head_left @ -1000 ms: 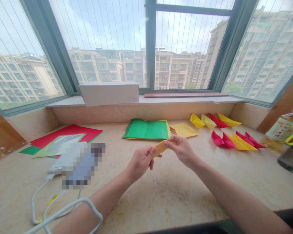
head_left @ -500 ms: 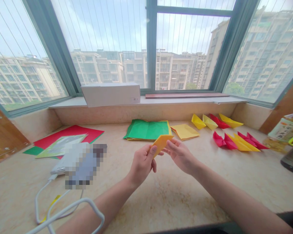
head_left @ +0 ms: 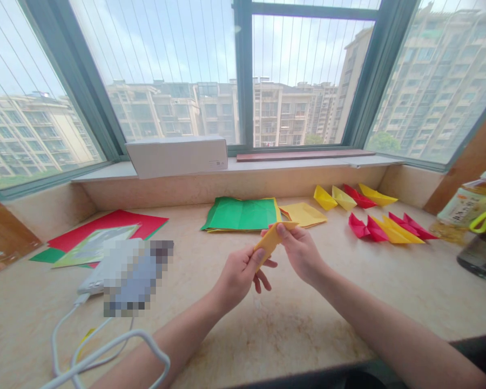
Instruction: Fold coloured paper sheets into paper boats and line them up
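Near the green paper (head_left: 243, 214), the left hand (head_left: 238, 274) pinches folded yellow paper (head_left: 269, 242). The right hand (head_left: 302, 253) now pinches its top, so 2 hands can work it.

Countertop (head_left: 291, 340): passable nearer than the fingers (head_left: 264, 280)
Green paper (head_left: 243, 214): blocks just beyond them
Paper boats (head_left: 400, 231): block their right
White cable (head_left: 137, 333): loops lower left

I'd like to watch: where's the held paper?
In the head view, the yellow paper is slightly right of centre, held by the left hand and right hand, in front of the green paper.
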The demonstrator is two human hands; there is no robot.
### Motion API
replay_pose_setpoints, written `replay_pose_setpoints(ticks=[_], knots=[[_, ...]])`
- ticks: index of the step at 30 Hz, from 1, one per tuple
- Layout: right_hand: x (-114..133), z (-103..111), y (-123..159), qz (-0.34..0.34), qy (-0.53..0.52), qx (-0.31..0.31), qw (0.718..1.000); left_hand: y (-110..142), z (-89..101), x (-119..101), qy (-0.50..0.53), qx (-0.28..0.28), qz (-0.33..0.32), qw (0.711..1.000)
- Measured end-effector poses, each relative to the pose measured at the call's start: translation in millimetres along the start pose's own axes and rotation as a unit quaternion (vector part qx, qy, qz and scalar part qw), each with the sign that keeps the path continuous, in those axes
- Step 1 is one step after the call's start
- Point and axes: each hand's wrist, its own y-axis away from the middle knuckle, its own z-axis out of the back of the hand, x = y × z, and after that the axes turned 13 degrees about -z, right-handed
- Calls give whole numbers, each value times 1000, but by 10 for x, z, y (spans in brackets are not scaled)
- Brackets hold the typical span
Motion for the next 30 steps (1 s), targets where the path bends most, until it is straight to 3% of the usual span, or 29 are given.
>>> replay_pose_setpoints(ticks=[3,8,12,15,23,30], knots=[[25,22,-15,-29,14,7,999,15,-12,12,-5,5,-6,1000],[3,18,-7,-20,27,-37,999,24,0,19,-24,23,-12,999],[1,27,-6,-21,10,-10,1000,18,21,0,-35,30,-14,999],[34,44,-15,-6,18,-1,1000,7,32,-30,-39,34,-19,999],[13,99,-57,27,41,-46,998,6,36,-19,-21,57,7,998],[73,203,-44,71,141,-74,985,11,79,0,7,71,21,997]])
